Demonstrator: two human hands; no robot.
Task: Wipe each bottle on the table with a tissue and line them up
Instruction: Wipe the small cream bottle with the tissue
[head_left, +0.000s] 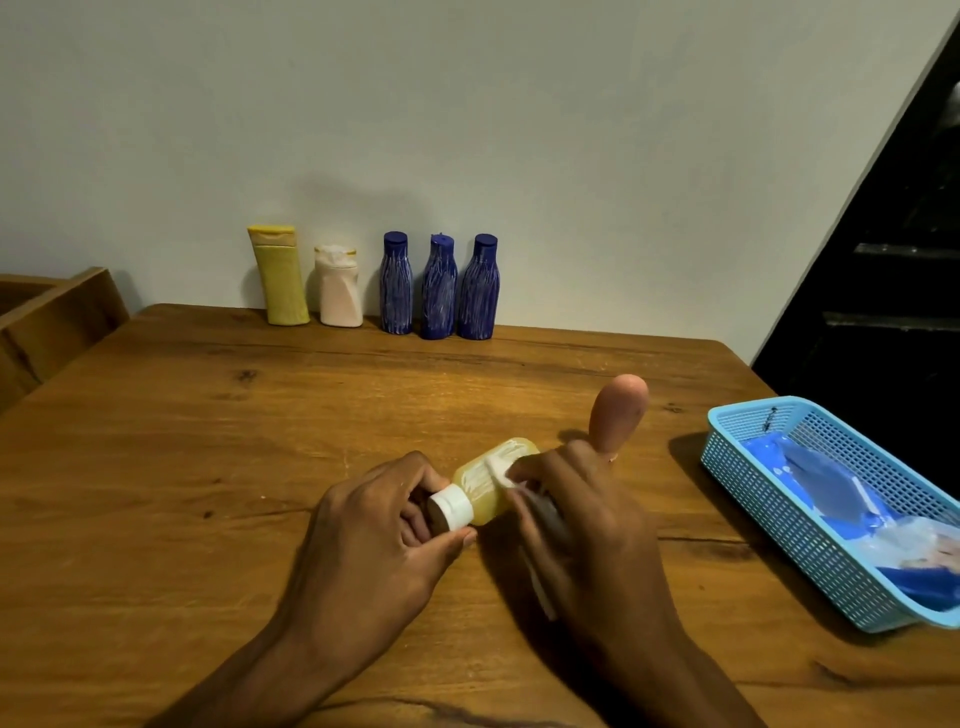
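Left hand (379, 525) gripped the white cap (451, 508) of a small yellow bottle (488, 483), fingers and thumb curled round the cap end; the bottle was held tilted above the wooden table (208, 441), cap toward the near left and base toward the far right. Right hand (576, 519) pinched a white tissue (506, 475) against the upper side of the bottle, the fingers closed on the tissue, a fold of which trailed down under the palm. Just beyond the right hand a peach-coloured bottle (618, 415) with a rounded top stood leaning slightly on the table, its lower end hidden behind the knuckles.

Far across the table, against the pale wall (519, 130), five bottles stood upright in a row. From left to right these were a tall yellow bottle (280, 278), a shorter pale pink bottle (338, 288), and three blue bottles (439, 288) with blue caps, standing close together; a small gap separated the pink bottle from the blue ones.

At the right edge of the table lay a light blue mesh basket (779, 499) holding a blue and clear plastic packet (841, 493); its contents could not be made out. A wooden piece of furniture (52, 317) stood beyond the far left corner.
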